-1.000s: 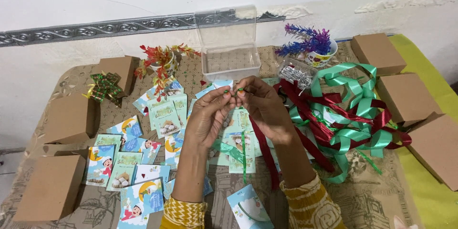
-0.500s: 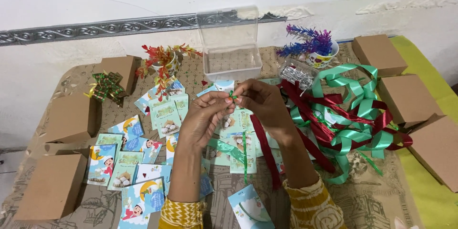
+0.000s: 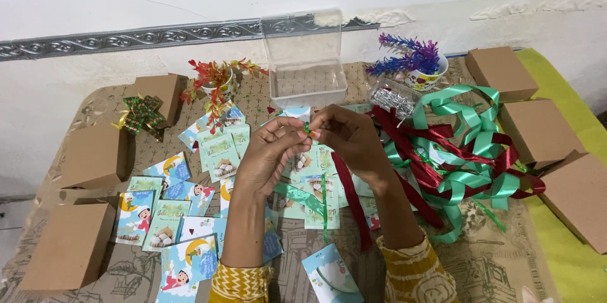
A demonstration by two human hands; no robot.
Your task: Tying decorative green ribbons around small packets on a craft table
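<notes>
Green ribbon [image 3: 307, 130], thin, glossy, pinched between both hands' fingertips, strand dangling over cards [image 3: 218, 151]

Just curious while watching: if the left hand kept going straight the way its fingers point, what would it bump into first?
The left hand points up and right; almost at once it would meet the right hand, whose fingertips it nearly touches around a thin green ribbon.

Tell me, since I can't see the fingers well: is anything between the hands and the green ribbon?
Nothing visible. The left hand and right hand both pinch the thin green ribbon at their fingertips, and its loose end hangs over the cards.
</notes>
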